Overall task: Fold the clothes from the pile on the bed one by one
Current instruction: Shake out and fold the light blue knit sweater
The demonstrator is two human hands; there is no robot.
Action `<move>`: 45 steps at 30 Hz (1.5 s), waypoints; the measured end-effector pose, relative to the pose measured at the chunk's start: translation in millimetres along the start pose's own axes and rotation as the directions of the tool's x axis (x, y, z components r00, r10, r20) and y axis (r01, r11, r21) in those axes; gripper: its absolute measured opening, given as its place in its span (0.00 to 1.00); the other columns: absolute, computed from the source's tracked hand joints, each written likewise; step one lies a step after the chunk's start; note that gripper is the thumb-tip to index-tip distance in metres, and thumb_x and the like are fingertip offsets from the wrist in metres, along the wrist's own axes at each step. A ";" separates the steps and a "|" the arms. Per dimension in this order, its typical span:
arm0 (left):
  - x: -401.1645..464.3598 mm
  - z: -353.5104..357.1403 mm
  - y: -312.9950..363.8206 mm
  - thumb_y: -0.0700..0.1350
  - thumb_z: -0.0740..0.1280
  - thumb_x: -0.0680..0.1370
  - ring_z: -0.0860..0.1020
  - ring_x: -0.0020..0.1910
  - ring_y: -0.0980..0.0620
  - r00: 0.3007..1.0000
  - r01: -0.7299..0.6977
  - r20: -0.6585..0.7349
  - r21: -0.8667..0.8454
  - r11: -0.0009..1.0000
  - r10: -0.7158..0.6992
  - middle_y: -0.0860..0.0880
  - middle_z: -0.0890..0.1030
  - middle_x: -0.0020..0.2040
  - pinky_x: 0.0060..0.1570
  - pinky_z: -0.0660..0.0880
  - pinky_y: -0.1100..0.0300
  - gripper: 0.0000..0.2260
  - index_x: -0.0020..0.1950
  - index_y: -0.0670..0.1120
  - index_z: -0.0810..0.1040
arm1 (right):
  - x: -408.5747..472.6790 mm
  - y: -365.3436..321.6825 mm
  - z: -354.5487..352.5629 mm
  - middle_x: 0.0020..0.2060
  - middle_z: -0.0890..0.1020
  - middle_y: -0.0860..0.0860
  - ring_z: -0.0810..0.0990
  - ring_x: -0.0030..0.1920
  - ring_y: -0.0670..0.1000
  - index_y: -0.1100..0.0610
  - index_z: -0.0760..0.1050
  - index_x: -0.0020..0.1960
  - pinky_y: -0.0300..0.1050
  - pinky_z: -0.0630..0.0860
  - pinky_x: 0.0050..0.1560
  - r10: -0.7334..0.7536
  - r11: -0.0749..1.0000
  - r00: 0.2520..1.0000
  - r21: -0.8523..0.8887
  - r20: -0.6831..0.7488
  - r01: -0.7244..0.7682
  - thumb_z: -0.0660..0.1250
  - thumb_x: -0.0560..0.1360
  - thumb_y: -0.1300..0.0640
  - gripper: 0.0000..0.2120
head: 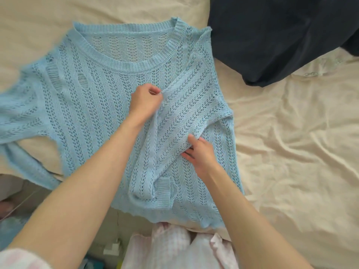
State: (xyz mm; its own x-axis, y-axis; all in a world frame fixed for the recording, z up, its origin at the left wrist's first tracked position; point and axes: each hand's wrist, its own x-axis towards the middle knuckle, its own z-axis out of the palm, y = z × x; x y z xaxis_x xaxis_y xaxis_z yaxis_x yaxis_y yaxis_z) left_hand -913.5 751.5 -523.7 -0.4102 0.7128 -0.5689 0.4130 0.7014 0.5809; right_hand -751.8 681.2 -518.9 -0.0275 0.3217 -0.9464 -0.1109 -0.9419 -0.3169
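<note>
Presently the left hand (pixel 144 101) pinches a fold edge of the light blue openwork sweater (pixel 108 105) between thumb and curled fingers, at mid-chest just below the ribbed neckline (pixel 136 64). Nearer the person, the right hand (pixel 200 153) grips the same folded-over panel, fingers curled into the knit with bunched fabric at the fingertips. Between and below the two holds lies the right sleeve (pixel 155 171), already brought across the body, its ribbed cuff (pixel 165 184) resting near the hem. Outward to the left of the grips, the other sleeve (pixel 17 117) remains spread out and unfolded, trailing toward the bed edge. The sweater lies front up on the cream bed sheet (pixel 291 152), hem toward the person. Beyond the grips to the upper right, apart from the sweater's shoulder, sits a dark navy garment (pixel 272 39), judged to be the remaining pile. Assessment: the step in hand is the first side fold, being straightened and set. The next move calls for releasing both holds, smoothing the panel, then bringing the left sleeve and side across to match; the loose knit snags easily, so fingers should lift clear of the holes
</note>
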 end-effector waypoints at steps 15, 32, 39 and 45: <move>-80.0 3.0 -68.2 0.38 0.64 0.75 0.70 0.58 0.45 0.983 -0.063 -0.125 0.467 0.882 0.136 0.43 0.70 0.59 0.46 0.66 0.58 0.15 0.62 0.42 0.70 | -21.0 60.6 10.1 0.41 0.82 0.54 0.81 0.37 0.47 0.57 0.72 0.41 0.37 0.77 0.39 -0.053 0.899 0.987 -0.422 0.154 0.114 0.61 0.79 0.58 0.08; -165.6 -1.3 -125.5 0.50 0.72 0.69 0.64 0.63 0.41 0.993 0.107 -0.005 0.413 0.904 -0.115 0.42 0.63 0.64 0.62 0.66 0.50 0.28 0.64 0.45 0.66 | -79.6 139.3 14.3 0.69 0.72 0.56 0.72 0.66 0.58 0.52 0.64 0.74 0.47 0.67 0.65 0.249 0.139 0.689 -0.730 0.680 0.670 0.57 0.79 0.63 0.24; -178.8 -14.1 -141.3 0.41 0.64 0.75 0.67 0.59 0.44 0.994 0.059 -0.107 0.513 0.856 -0.005 0.43 0.66 0.60 0.47 0.69 0.53 0.14 0.60 0.42 0.72 | -61.2 120.9 -5.9 0.61 0.79 0.53 0.76 0.61 0.52 0.58 0.74 0.64 0.41 0.68 0.62 -0.083 0.343 0.865 -0.801 0.495 0.491 0.58 0.80 0.58 0.15; -178.5 -50.9 -187.0 0.46 0.60 0.80 0.61 0.26 0.56 0.991 0.083 -0.104 -0.041 0.996 -0.087 0.53 0.63 0.28 0.22 0.57 0.68 0.17 0.32 0.46 0.64 | -52.8 123.7 14.3 0.47 0.82 0.50 0.81 0.49 0.48 0.59 0.75 0.60 0.42 0.78 0.53 -0.061 0.788 0.952 -0.571 0.299 0.230 0.62 0.79 0.53 0.13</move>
State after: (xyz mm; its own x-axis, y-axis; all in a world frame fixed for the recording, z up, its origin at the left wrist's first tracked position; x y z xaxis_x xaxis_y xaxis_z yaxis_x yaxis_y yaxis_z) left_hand -958.9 492.9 -501.1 -0.5267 0.6450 -0.5537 0.3438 0.7573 0.5552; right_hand -778.3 549.1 -507.3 -0.3163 0.3927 -0.8636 0.4732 -0.7237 -0.5024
